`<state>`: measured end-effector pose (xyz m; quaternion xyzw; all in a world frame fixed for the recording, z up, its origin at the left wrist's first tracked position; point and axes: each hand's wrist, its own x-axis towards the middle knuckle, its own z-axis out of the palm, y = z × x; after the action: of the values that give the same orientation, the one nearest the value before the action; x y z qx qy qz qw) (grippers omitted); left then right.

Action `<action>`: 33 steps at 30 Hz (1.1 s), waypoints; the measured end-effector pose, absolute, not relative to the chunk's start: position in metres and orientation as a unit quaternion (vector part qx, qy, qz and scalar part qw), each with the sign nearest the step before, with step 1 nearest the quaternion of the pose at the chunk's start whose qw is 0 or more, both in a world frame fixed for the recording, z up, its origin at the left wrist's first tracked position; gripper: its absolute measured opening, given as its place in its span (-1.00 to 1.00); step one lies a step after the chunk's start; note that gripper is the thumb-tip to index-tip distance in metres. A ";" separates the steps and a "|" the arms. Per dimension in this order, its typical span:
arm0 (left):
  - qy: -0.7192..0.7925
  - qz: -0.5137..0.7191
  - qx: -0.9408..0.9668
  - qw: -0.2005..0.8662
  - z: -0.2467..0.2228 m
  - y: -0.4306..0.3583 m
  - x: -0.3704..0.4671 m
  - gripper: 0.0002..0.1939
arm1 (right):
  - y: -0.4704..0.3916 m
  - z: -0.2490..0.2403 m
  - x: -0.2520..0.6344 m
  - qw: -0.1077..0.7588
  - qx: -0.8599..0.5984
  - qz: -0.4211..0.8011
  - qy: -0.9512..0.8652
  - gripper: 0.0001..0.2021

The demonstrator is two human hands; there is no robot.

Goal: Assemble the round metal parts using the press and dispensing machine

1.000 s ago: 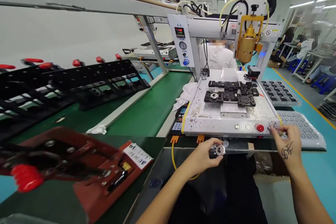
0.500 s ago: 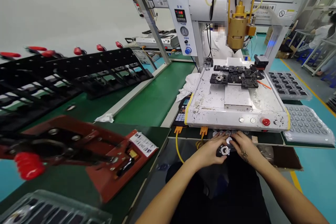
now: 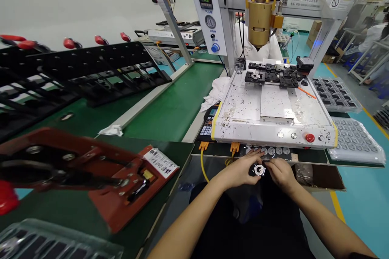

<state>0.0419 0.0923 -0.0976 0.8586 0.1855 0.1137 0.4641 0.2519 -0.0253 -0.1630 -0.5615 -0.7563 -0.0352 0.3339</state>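
Note:
My left hand (image 3: 243, 170) is closed round a small dark part (image 3: 259, 170) with a bright silver ring and a dark centre, like a watch case. Its ring faces up between thumb and fingers. Close on the right, my right hand (image 3: 280, 173) has its fingers pinched together near the part's edge; whatever lies between the fingertips is hidden. Just beyond both hands, a sheet of round pale stickers (image 3: 271, 151) lies along the bench edge, partly covered by my left fingers.
A dispensing machine (image 3: 273, 129) stands ahead, with black fixtures (image 3: 273, 75) on its bed. At right are trays of dark parts (image 3: 334, 93) and a stack of clear trays (image 3: 355, 139). A red-brown toggle press (image 3: 121, 186) occupies the left bench. An open carton (image 3: 330, 177) sits below right.
My right hand has drawn its fingers back from the sticker sheet into a pinch beside the part. More stickers now show. My left hand keeps hold of the part. The camera view has shifted slightly.

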 end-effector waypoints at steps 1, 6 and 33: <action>0.186 0.113 0.856 0.469 -0.097 0.093 0.041 -0.63 | -0.032 -0.167 0.252 0.336 -0.555 -0.039 -0.760 -0.74; 0.201 0.153 0.849 0.465 -0.105 0.097 0.048 -0.59 | -0.064 -0.158 0.258 0.407 -0.597 0.018 -0.691 -0.83; 0.328 0.328 0.363 0.808 -0.044 0.016 0.010 -0.44 | -0.048 -0.052 0.229 0.501 -0.533 0.561 -0.387 -0.69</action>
<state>0.0099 0.0159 -0.0436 0.3630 0.3275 0.3281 0.8083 0.2291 -0.0478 -0.0520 -0.5327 -0.3874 0.5614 0.5010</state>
